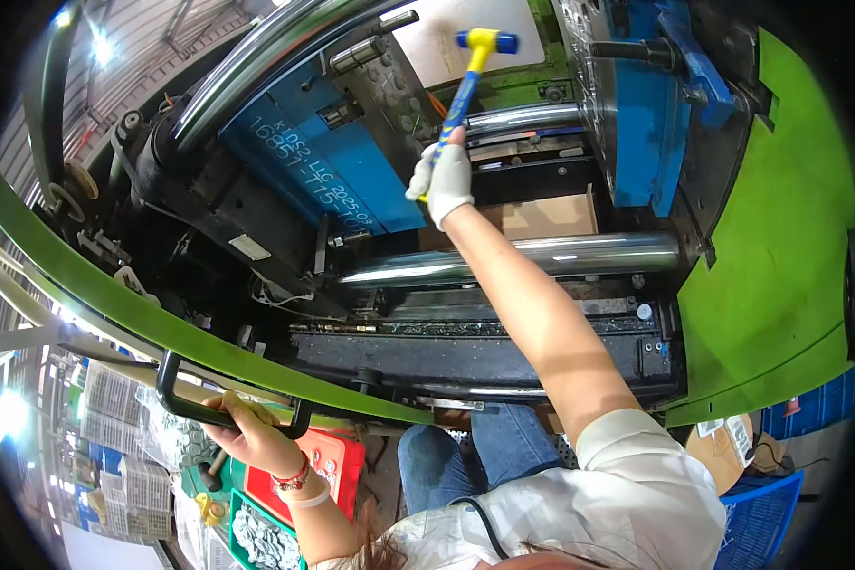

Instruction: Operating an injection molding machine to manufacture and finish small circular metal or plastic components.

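In a white glove, my right hand (446, 176) is wrapped round the handle of a mallet (483, 42) with a yellow-and-blue head. It reaches into the open machine, with the mallet head raised toward the far side. To its left stands a blue mould half (304, 152) with handwriting on it; a second blue mould half (641, 123) stands across the gap to the right. My bare left hand (247, 432) grips the black pull handle (182, 407) on the green machine door (161, 328). Whether the mallet touches anything cannot be made out.
A thick steel bar (617, 255) crosses beneath my right forearm. Below the mould gap lies a cardboard sheet or box (551, 217). At lower left are a red tray (342, 475) and a green bin (242, 499) of small grey parts. Blue crates (760, 522) stand at lower right.
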`<control>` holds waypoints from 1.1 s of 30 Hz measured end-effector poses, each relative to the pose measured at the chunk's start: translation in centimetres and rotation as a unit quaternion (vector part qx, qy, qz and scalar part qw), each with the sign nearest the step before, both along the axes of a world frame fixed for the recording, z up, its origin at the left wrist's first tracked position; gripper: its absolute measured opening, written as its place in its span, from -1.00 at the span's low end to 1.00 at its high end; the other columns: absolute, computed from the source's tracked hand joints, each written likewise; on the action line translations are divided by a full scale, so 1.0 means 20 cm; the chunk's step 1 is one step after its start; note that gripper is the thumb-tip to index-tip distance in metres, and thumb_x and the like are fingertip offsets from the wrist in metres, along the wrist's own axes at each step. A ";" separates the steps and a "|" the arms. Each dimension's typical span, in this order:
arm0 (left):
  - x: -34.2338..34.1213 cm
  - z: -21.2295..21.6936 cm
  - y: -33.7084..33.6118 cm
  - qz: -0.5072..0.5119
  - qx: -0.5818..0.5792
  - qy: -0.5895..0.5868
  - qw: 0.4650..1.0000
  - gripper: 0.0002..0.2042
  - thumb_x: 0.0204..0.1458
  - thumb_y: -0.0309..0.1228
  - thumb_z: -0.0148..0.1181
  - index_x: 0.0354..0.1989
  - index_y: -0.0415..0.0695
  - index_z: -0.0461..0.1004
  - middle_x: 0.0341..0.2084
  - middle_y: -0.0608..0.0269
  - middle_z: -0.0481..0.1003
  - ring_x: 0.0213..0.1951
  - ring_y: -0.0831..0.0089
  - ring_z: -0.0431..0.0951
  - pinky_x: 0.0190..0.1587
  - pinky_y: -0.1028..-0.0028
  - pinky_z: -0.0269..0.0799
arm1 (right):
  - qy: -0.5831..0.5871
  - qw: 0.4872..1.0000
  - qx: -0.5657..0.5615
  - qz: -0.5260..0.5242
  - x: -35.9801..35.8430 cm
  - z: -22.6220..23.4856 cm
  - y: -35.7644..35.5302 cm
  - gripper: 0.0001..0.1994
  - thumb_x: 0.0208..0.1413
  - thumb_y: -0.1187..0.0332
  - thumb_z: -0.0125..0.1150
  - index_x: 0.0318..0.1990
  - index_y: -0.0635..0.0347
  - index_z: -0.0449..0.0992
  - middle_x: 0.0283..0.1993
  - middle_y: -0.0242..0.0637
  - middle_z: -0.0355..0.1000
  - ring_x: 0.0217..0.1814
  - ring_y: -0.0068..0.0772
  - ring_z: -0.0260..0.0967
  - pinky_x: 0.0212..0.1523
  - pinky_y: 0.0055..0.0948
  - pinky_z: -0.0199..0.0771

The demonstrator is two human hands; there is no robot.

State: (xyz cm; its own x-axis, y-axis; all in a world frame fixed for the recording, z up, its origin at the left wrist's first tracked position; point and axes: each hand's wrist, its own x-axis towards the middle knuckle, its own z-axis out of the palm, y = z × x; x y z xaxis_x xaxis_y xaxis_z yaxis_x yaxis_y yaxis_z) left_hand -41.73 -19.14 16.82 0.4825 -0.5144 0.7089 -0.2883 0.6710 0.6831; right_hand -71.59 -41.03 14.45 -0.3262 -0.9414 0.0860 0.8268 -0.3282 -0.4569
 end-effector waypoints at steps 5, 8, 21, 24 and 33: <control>0.02 0.00 0.00 -0.005 0.004 -0.026 1.000 -0.87 0.20 -0.50 -0.09 -0.12 -0.21 0.27 -0.61 0.40 0.26 -0.75 0.76 0.07 -0.74 0.70 -0.02 | 0.146 0.986 0.065 0.053 -0.01 -0.03 0.01 -0.42 0.18 -0.22 -0.26 -0.59 0.12 0.28 -0.77 -0.33 0.18 -0.85 -0.36 0.14 -0.81 -0.32 0.22; 0.02 -0.01 -0.01 -0.002 -0.013 -0.025 1.000 -0.88 0.19 -0.50 -0.07 -0.14 -0.21 0.28 -0.64 0.43 0.23 -0.75 0.76 0.07 -0.73 0.70 -0.04 | 0.080 0.996 0.028 0.034 -0.14 -0.05 0.02 -0.46 0.13 -0.27 -0.20 -0.55 0.03 0.24 -0.78 -0.45 0.06 -0.85 -0.48 0.01 -0.80 -0.40 0.07; 0.03 -0.01 0.00 0.003 -0.004 -0.032 0.999 -0.86 0.19 -0.51 -0.09 -0.11 -0.23 0.26 -0.59 0.39 0.27 -0.75 0.76 0.08 -0.74 0.70 -0.02 | 0.141 0.988 0.049 0.031 -0.09 -0.05 0.04 -0.45 0.15 -0.24 -0.18 -0.52 0.09 0.27 -0.79 -0.39 0.10 -0.86 -0.47 0.06 -0.81 -0.41 0.15; 0.01 -0.01 0.00 -0.010 -0.012 -0.024 1.000 -0.88 0.19 -0.51 -0.09 -0.13 -0.22 0.26 -0.62 0.39 0.25 -0.75 0.76 0.08 -0.75 0.70 -0.02 | 0.061 0.998 -0.002 0.002 -0.08 -0.03 0.00 -0.44 0.14 -0.26 -0.22 -0.54 0.07 0.26 -0.80 -0.39 0.10 -0.87 -0.45 0.05 -0.83 -0.40 0.14; 0.00 0.01 0.01 -0.011 -0.003 -0.034 0.999 -0.88 0.20 -0.52 -0.10 -0.13 -0.20 0.24 -0.62 0.39 0.24 -0.75 0.76 0.08 -0.74 0.71 0.00 | 0.148 0.986 0.056 0.048 -0.05 -0.07 -0.01 -0.48 0.17 -0.20 -0.20 -0.54 0.07 0.26 -0.80 -0.39 0.10 -0.88 -0.42 0.04 -0.83 -0.37 0.11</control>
State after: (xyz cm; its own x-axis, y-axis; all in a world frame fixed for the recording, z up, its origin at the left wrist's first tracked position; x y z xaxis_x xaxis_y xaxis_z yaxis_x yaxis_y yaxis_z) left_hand -41.67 -18.96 17.03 0.4216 -0.5202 0.7427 -0.3182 0.6821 0.6584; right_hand -72.59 -41.17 13.03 -0.2114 -0.9757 0.0570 0.6770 -0.1882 -0.7115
